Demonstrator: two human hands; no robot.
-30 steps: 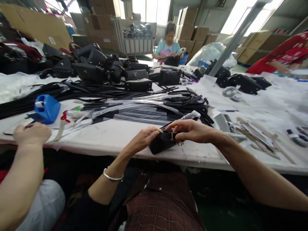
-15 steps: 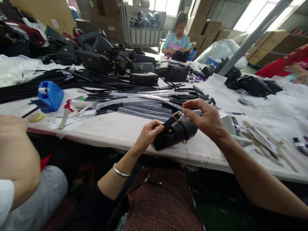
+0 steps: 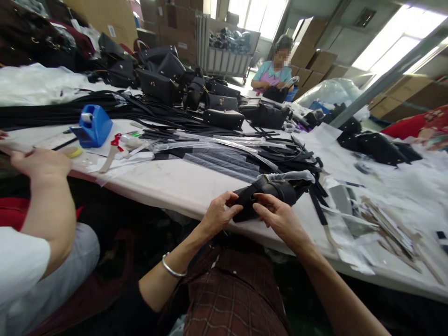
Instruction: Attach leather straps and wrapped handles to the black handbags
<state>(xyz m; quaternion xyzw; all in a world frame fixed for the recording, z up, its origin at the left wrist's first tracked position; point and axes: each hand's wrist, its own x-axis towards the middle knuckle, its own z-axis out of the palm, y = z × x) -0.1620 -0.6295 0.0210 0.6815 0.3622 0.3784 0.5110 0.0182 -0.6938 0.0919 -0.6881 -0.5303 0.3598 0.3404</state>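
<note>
The white surface bears a black bag right of centre, dark straps mid-frame, a blue dispenser upper left

You have a small black bag just below and right of the middle of the frame, smooth and leather-like. It lies slanted, its left end lower in the frame than its right. A flat black strap crosses its left part, with gold-toned metal near the strap's upper end. Clear plastic wrap runs along the bag's upper right side.
</note>
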